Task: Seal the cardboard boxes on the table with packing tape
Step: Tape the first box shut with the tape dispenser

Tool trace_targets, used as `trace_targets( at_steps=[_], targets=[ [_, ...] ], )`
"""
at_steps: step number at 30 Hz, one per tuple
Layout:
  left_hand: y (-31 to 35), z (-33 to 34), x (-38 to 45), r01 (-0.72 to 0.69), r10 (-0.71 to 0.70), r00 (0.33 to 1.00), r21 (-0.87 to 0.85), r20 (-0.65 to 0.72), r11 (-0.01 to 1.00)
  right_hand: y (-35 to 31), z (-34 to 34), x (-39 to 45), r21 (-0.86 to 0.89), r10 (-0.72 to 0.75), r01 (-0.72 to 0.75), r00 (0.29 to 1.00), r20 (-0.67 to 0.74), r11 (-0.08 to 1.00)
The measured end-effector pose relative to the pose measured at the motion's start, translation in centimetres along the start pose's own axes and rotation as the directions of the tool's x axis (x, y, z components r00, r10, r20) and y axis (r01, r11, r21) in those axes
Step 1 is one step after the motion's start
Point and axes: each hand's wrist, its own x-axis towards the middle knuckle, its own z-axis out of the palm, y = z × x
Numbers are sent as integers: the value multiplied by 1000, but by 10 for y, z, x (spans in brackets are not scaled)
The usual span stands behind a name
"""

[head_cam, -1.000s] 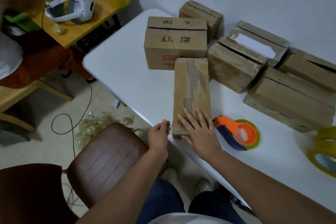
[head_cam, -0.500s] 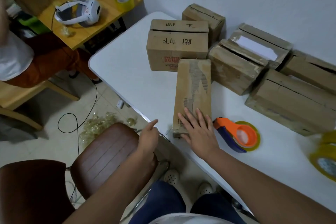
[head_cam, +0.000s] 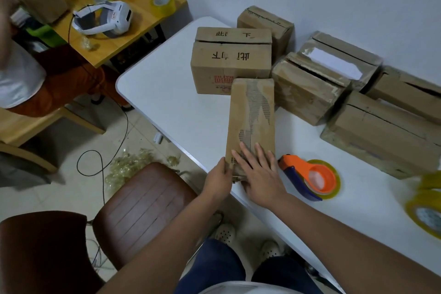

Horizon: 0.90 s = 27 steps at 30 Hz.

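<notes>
Two hands hold a long cardboard box at the near edge of a white desk.

The right hand (head_cam: 261, 176) lies flat, fingers straight and spread, pressing on the near end of the long box (head_cam: 251, 122). The left hand (head_cam: 218, 180) grips that end's left corner, fingers curled round it. The box's flaps are closed, its contents hidden. Just right of it lies an orange tape dispenser (head_cam: 310, 176). Six more boxes crowd the desk's (head_cam: 167, 102) far side; the largest (head_cam: 231, 62) touches the long box's far end.
</notes>
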Motion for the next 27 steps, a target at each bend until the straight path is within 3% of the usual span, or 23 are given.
trace_targets(
  at_steps=[3, 6, 7, 9, 11, 14, 17, 20, 24, 27],
  targets=[
    [-6, -9, 4, -32, 33, 999, 28, -18, 999, 7, -10, 2, 205, -50, 51, 999, -10, 977],
    [-13, -30, 11, -35, 45, 996, 122, -79, 992, 14, -27, 2, 485, 172, -115, 982, -75, 867],
    [-16, -39, 14, -36, 52, 995, 176, -86, 984, 15, -32, 2, 583, 214, -159, 977, -26, 797],
    [-21, -57, 22, -46, 77, 993, 300, -90, 953, 11, -39, -2, 703, 70, -134, 990, 120, 698],
    [-23, -66, 30, -59, 162, 975, 523, -153, 850, 6, -41, -5, 721, -77, -66, 983, 164, 690],
    [-6, -48, 39, -74, 338, 911, 711, -237, 699, 12, -51, -5, 792, 34, -124, 991, 129, 597],
    [16, -4, 42, -250, 389, 921, 762, -3, 598, 38, -60, -4, 777, 182, -191, 978, 101, 600],
    [19, 19, 47, -269, 331, 937, 834, 111, 482, 71, -62, -4, 749, 299, -295, 945, 135, 594],
    [13, -15, 51, -284, 333, 931, 870, 150, 402, 100, -56, -2, 770, 367, -321, 922, 121, 552],
    [2, -62, 46, -193, 322, 946, 878, 48, 438, 101, -51, 7, 784, 408, -342, 904, 125, 518]
  ],
)
